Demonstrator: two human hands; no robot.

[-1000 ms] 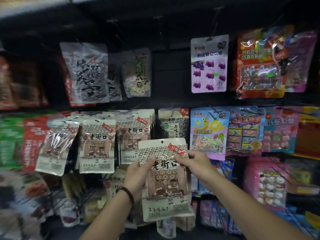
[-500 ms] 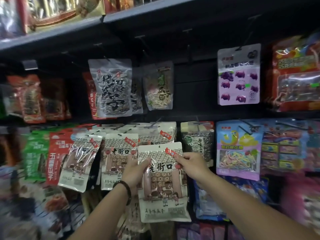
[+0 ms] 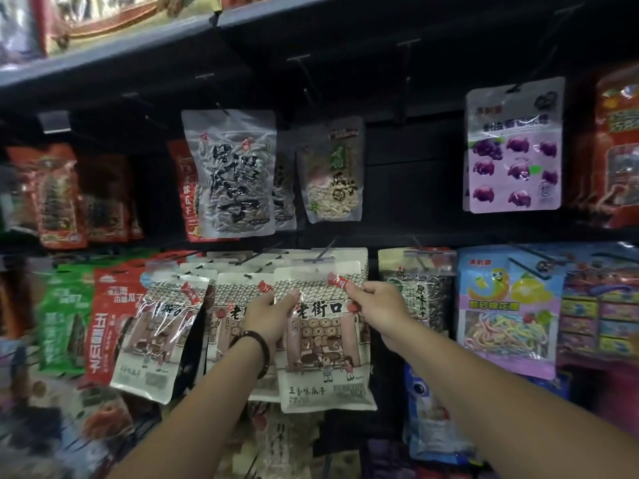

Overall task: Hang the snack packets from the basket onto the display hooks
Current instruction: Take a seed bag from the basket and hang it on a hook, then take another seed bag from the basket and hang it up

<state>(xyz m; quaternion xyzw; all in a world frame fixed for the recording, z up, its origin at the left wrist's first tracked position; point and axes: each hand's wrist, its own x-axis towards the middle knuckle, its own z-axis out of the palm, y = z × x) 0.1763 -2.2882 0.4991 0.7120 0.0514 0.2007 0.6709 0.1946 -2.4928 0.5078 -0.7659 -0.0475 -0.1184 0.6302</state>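
The cream printed plastic snack packet (image 3: pixel 325 344) is pinched at its upper left edge by the left hand (image 3: pixel 268 314) and at its upper right corner by the right hand (image 3: pixel 382 311), kept level (likely for hole alignment) just under the black wire hook (image 3: pixel 320 258).

Single view: wide-angle camera on head. Faces forward at hanging display, close enough for hands to reach it. Shelf edge (image 3: pixel 138 46) slants across upper left of frame, bent by lens. Forearms enter from bottom edge; left hand (image 3: pixel 269 316), right hand (image 3: pixel 380 311) meet at centre on snack packet (image 3: pixel 325 344). Frame sides blurred.
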